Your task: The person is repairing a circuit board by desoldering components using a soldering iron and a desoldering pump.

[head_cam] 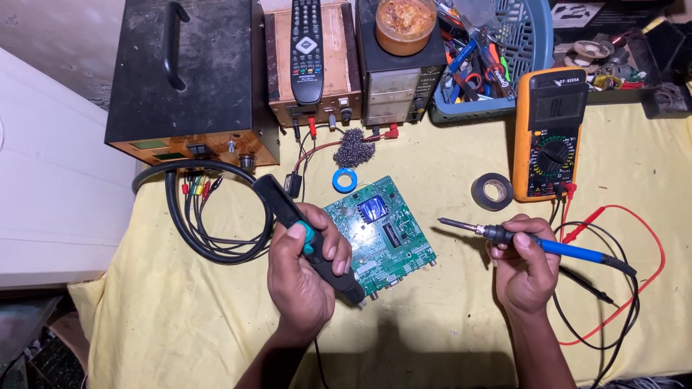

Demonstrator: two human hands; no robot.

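Left hand (303,270) is clamped around a black hot-air wand (306,238) with a teal button. Wand's long axis runs 11-to-5: the hose end is up at 11 o'clock, the nozzle end down at 5, at the lower-left edge of the green board (382,234). The nozzle tip is hidden behind the fingers, so I can't tell if it touches the board.

Right hand (525,270) is closed on a blue soldering iron (533,241), gripping where the black collar meets the blue handle. Iron axis is nearly horizontal: tip points to 9–10 o'clock, toward the board but well apart from it; cord leaves at 3–4 o'clock.

The board lies flat on the yellow cloth (447,324), rotated so its corners point roughly 12, 3, 6 and 9. It carries a shiny blue-lit chip near the upper middle.

Around:
- Orange multimeter (549,133) at 1 o'clock of the right hand, upright, grey display on top, dial below, red and black leads looping to the right.
- Black tape roll (492,191) just left of the meter.
- Small blue roll (345,179) at 12 of the board, steel wool (355,149) above it.
- Black box (187,72) with handle at 11 o'clock, orange front panel with two green display windows.
- Remote (306,47) lying on a wooden box, long axis 12–6.
- Amber jar (405,25) on the grey supply.
- Blue basket (497,65) of tools at 1 o'clock.
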